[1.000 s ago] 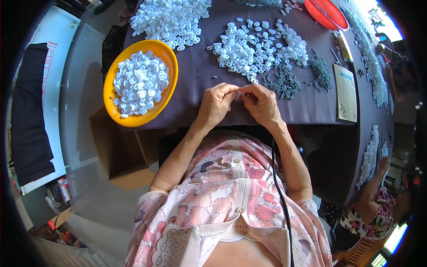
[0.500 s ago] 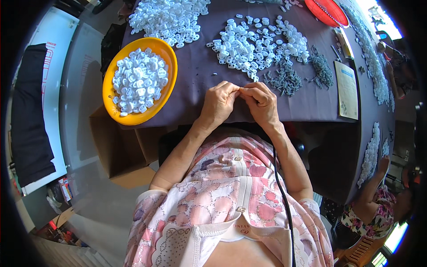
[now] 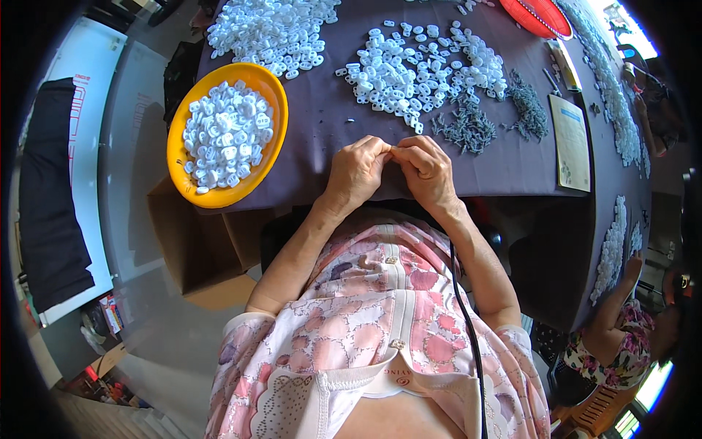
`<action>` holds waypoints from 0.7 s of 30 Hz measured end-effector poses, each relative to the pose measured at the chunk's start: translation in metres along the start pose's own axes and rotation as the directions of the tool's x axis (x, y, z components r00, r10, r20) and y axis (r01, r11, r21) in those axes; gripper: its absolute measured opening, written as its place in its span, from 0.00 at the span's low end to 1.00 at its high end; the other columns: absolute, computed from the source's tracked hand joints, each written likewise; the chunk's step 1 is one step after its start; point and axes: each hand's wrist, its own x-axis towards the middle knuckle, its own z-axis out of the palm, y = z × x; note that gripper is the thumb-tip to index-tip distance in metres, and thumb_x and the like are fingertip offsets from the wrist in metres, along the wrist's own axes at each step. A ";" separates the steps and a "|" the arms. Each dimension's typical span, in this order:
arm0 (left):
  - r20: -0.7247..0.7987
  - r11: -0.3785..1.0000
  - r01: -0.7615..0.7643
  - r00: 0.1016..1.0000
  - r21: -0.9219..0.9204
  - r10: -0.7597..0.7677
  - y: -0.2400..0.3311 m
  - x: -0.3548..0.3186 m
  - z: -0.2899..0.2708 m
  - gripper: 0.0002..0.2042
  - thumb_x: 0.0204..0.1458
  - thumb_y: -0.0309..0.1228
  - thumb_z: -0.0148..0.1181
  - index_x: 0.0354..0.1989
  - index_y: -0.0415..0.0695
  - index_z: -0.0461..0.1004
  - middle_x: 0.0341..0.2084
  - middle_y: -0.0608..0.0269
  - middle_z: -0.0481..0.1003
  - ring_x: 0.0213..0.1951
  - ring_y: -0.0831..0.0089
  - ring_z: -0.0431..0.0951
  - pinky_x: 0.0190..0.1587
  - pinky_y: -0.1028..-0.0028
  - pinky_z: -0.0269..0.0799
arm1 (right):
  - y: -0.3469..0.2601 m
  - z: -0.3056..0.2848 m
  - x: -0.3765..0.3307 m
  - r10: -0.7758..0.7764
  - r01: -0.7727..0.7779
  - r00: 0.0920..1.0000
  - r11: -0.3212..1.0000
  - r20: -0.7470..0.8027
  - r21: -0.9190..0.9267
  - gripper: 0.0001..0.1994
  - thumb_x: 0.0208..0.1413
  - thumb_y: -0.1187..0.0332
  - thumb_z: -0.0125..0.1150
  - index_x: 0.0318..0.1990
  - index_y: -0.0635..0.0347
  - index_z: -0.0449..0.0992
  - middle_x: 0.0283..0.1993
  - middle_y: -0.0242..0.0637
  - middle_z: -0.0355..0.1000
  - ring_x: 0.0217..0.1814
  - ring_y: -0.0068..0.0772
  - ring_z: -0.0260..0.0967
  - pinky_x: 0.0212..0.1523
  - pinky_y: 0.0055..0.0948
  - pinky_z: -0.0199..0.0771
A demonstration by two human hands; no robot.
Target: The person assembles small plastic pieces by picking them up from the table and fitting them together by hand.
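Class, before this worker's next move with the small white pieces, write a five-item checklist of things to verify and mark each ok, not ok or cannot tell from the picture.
1. Left hand and right hand meet fingertip to fingertip over the table's near edge: ok.
2. Piece pinched between them is visible: cannot tell, the fingers hide it.
3. Orange bowl of white pieces sits by the left hand: ok.
4. Bowl fully on the purple table: not ok, it overhangs the near edge.
5. Loose white pieces and grey parts lie just beyond the hands: ok.
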 end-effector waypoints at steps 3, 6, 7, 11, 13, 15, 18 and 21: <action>-0.005 1.000 -0.015 1.000 -0.019 0.015 -0.001 0.000 0.001 0.01 0.45 0.20 0.54 0.26 0.40 0.70 0.24 0.54 0.72 0.28 0.55 0.74 0.28 0.64 0.69 | 0.001 0.000 -0.002 -0.003 0.003 1.000 1.000 -0.004 -0.005 0.09 0.37 0.80 0.60 0.29 0.60 0.74 0.30 0.34 0.69 0.31 0.37 0.68 0.30 0.30 0.69; -0.002 1.000 -0.021 1.000 -0.016 0.021 -0.001 0.000 0.001 0.01 0.44 0.20 0.54 0.25 0.39 0.70 0.23 0.54 0.72 0.28 0.55 0.74 0.28 0.64 0.69 | 0.000 0.000 -0.003 -0.001 0.001 1.000 1.000 -0.007 -0.016 0.09 0.37 0.80 0.60 0.29 0.60 0.74 0.30 0.34 0.69 0.31 0.37 0.68 0.30 0.30 0.70; -0.007 1.000 -0.016 1.000 -0.016 0.016 -0.001 0.000 0.002 0.01 0.44 0.20 0.54 0.24 0.39 0.70 0.23 0.54 0.72 0.28 0.55 0.74 0.28 0.64 0.69 | -0.001 0.000 -0.002 -0.001 0.001 1.000 1.000 -0.006 -0.019 0.09 0.37 0.80 0.60 0.29 0.60 0.74 0.30 0.34 0.69 0.31 0.37 0.68 0.30 0.30 0.70; 0.004 1.000 -0.007 1.000 0.004 0.007 0.000 0.002 0.001 0.02 0.44 0.19 0.54 0.24 0.39 0.70 0.23 0.54 0.72 0.28 0.54 0.74 0.27 0.64 0.69 | 0.001 0.001 -0.002 0.001 -0.001 1.000 1.000 -0.002 -0.026 0.09 0.37 0.81 0.60 0.30 0.59 0.74 0.30 0.34 0.69 0.31 0.37 0.67 0.31 0.30 0.70; 0.004 0.999 -0.014 1.000 0.029 0.014 0.000 0.002 0.002 0.02 0.44 0.20 0.54 0.24 0.39 0.70 0.23 0.54 0.72 0.27 0.54 0.73 0.27 0.64 0.69 | 0.002 0.002 -0.002 -0.021 0.021 1.000 1.000 0.000 -0.017 0.10 0.36 0.81 0.59 0.30 0.59 0.73 0.30 0.34 0.69 0.32 0.37 0.67 0.31 0.31 0.69; 0.003 0.998 -0.021 1.000 0.056 0.021 0.000 0.002 0.003 0.02 0.44 0.20 0.54 0.23 0.39 0.69 0.23 0.54 0.72 0.27 0.54 0.73 0.27 0.64 0.69 | 0.003 0.002 -0.003 -0.019 0.020 1.000 0.999 0.018 -0.029 0.10 0.36 0.81 0.59 0.30 0.59 0.73 0.30 0.34 0.68 0.32 0.37 0.67 0.31 0.31 0.69; 0.022 0.986 -0.033 0.999 0.163 0.030 -0.001 0.002 0.002 0.01 0.45 0.21 0.54 0.24 0.39 0.70 0.23 0.53 0.72 0.27 0.53 0.73 0.27 0.63 0.69 | 0.006 0.001 -0.001 -0.021 0.022 0.998 1.000 0.051 -0.014 0.10 0.37 0.81 0.59 0.31 0.60 0.73 0.31 0.34 0.69 0.32 0.37 0.67 0.32 0.31 0.69; 0.022 1.000 0.024 0.999 -0.017 -0.024 -0.002 0.005 -0.001 0.02 0.46 0.23 0.54 0.25 0.38 0.70 0.23 0.52 0.73 0.26 0.54 0.74 0.26 0.65 0.69 | 0.007 0.001 -0.001 0.025 -0.026 0.998 0.999 0.056 0.021 0.11 0.37 0.80 0.60 0.32 0.60 0.74 0.32 0.35 0.70 0.33 0.38 0.67 0.33 0.31 0.70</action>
